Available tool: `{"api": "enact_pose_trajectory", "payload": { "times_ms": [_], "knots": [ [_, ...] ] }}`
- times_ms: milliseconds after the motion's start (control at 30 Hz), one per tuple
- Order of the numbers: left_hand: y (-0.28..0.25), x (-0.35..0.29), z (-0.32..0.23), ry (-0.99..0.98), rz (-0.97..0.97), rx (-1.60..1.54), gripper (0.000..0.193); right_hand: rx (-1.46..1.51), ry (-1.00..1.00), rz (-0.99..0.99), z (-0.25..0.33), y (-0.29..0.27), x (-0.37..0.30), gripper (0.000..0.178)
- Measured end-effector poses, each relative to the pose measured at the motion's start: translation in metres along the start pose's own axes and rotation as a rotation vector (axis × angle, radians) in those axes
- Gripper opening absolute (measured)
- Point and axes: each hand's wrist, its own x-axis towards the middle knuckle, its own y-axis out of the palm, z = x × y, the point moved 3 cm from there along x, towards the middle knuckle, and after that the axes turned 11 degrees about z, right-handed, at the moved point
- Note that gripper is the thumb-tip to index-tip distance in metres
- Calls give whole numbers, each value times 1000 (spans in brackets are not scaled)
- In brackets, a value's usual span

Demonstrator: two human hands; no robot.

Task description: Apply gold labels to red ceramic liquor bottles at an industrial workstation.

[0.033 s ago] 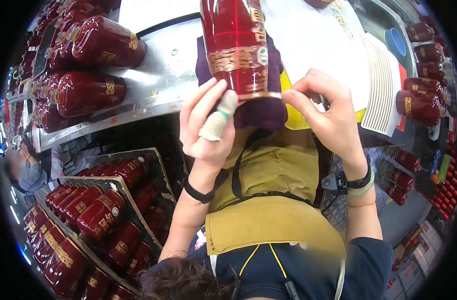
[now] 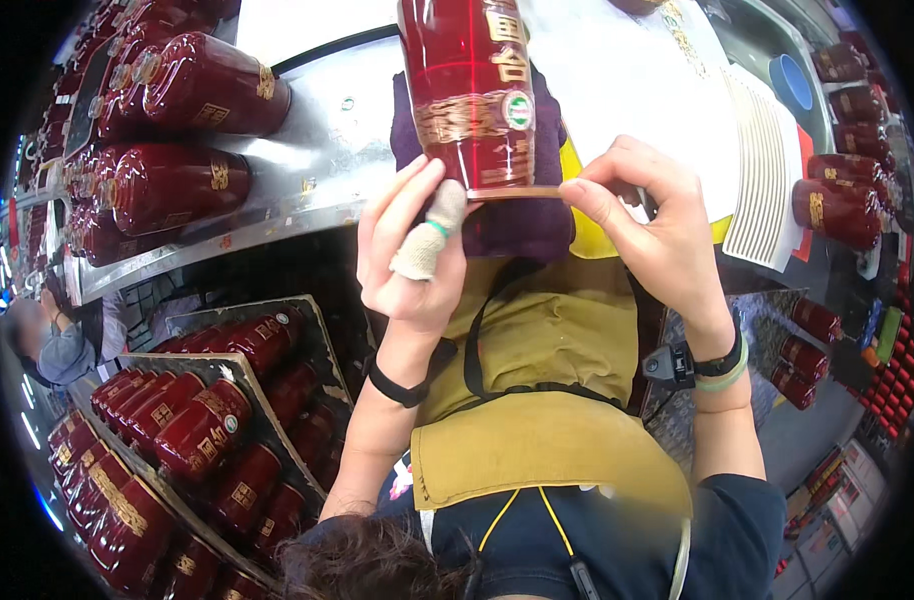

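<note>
A glossy dark-red bottle [image 2: 457, 75] with gold lettering and a round green-and-white emblem lies on a purple towel [image 2: 522, 230], base toward me. My left hand [image 2: 407, 240] is closed against the lower left edge of the base; a knitted cover with a green band wraps one finger, and the thumb is mostly hidden. Along the base runs a thin gold-brown strip [image 2: 532, 193]. Its right end sits pinched between thumb and forefinger of my right hand [image 2: 662, 215]. A thin red light line crosses the bottle lengthwise.
Red bottles [image 2: 182, 185] stand at the table's left, and more fill slanted crates [image 2: 242, 375] below. A white sheet of strips [image 2: 757, 180] lies right, beside a blue round container [image 2: 792, 85] and further bottles [image 2: 837, 215]. Another person [image 2: 62, 335] is at far left.
The bottle has turned slightly, its lettering and emblem shifting a little left. My left fingers have moved slightly left; my right hand stays nearly where it was, pinching the strip.
</note>
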Motion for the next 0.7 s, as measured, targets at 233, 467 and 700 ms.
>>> {"api": "enact_pose_trajectory", "payload": {
  "times_ms": [233,467,700],
  "knots": [
    [0,-3,1,33,0,45,38,-49,18,8,0,1,3,18],
    [3,1,-13,136,-15,251,41,-20,32,-10,-3,2,5,18],
    [1,1,0,-28,10,-40,30,-7,12,-4,-4,6,6,17]
  ]
}}
